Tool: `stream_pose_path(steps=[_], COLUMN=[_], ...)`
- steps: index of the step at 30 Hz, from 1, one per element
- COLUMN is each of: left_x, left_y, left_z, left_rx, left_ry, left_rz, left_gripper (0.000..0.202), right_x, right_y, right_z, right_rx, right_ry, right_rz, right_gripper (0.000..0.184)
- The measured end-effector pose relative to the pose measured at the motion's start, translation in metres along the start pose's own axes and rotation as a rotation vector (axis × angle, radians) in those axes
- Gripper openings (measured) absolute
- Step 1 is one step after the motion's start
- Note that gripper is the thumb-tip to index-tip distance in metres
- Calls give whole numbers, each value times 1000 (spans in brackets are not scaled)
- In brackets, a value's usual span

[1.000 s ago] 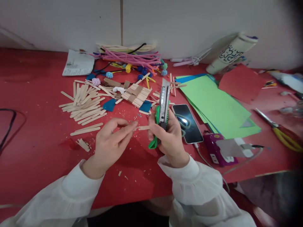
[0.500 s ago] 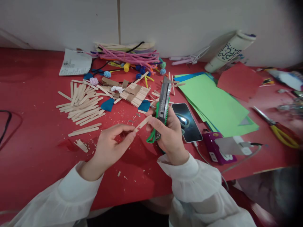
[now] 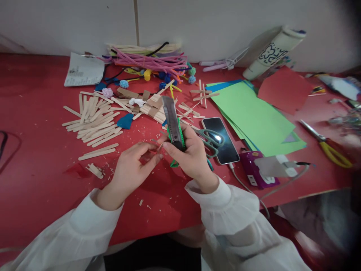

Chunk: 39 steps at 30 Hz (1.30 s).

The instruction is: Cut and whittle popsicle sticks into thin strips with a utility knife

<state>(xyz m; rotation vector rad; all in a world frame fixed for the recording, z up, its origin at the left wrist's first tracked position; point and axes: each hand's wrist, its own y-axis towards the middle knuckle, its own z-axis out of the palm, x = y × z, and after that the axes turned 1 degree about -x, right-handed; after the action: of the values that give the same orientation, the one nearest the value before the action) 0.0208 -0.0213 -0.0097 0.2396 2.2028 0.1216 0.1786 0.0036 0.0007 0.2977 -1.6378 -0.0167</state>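
Observation:
My right hand (image 3: 189, 157) is closed around a green utility knife (image 3: 173, 124) whose metal blade housing points up and slightly left. My left hand (image 3: 132, 167) pinches a short piece of wooden craft stick (image 3: 159, 146) right beside the knife, and the two hands nearly touch. Most of the stick is hidden by my fingers. A pile of wooden craft sticks (image 3: 94, 122) lies on the red table (image 3: 39, 158) beyond my left hand. Small wood shavings are scattered around my hands.
A phone (image 3: 221, 140) with green scissors (image 3: 211, 140) on it lies right of my right hand. Green paper sheets (image 3: 254, 116), a purple charger (image 3: 258, 171), yellow-handled scissors (image 3: 328, 145), pipe cleaners (image 3: 149, 62), pom-poms and a glued stick panel (image 3: 153, 107) fill the far side.
The knife has tilted from upright-right to leaning left and moved closer to my left hand. The stick piece, earlier plainly visible between my hands, is now mostly covered by my fingers.

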Motion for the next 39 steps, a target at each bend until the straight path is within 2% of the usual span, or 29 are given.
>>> stream_pose_path(steps=[2, 5, 9, 12, 14, 16, 19, 20, 22, 25, 29, 34, 39], left_x=[-1, -2, -3, -1, 1, 4, 7, 8, 9, 10, 11, 9, 6], left_y=[1, 2, 3, 3, 4, 6, 9, 10, 11, 10, 10, 9, 7], left_z=[-1, -4, -7, -9, -11, -15, -22, -24, -28, -30, -27, -26, -26], left_rx=[-49, -63, -63, -111, -164, -192, -197, -201, -216, -206, -170, -176, -156], left_ry=[2, 29, -58, -144, -146, -117, -76, -55, 29, 168, 222, 238, 209], left_rz=[33, 48, 4, -54, -82, -88, -80, -76, -57, 22, 125, 220, 211], left_gripper=[9, 10, 7, 5, 16, 23, 18, 19, 22, 26, 29, 28, 27], right_x=[0, 1, 1, -2, -4, -4, 1, 4, 10, 14, 12, 12, 14], right_y=[-1, -3, -4, -3, -2, -3, -11, -16, -29, -53, -77, -86, -89], right_z=[1, 1, -2, -2, -2, -1, -4, -5, -8, -8, -2, 8, 14], right_rx=[35, 61, 13, -4, -2, 11, 41, 52, 104, 174, 208, 181, 147], right_ry=[-32, -67, -80, -52, -53, -103, -241, -289, -409, -550, -734, -827, -869], right_rz=[-38, -58, -34, 2, 27, 56, 77, 67, 23, -8, -45, -98, -107], right_gripper=[20, 18, 24, 25, 24, 22, 19, 24, 34, 35, 38, 44, 43])
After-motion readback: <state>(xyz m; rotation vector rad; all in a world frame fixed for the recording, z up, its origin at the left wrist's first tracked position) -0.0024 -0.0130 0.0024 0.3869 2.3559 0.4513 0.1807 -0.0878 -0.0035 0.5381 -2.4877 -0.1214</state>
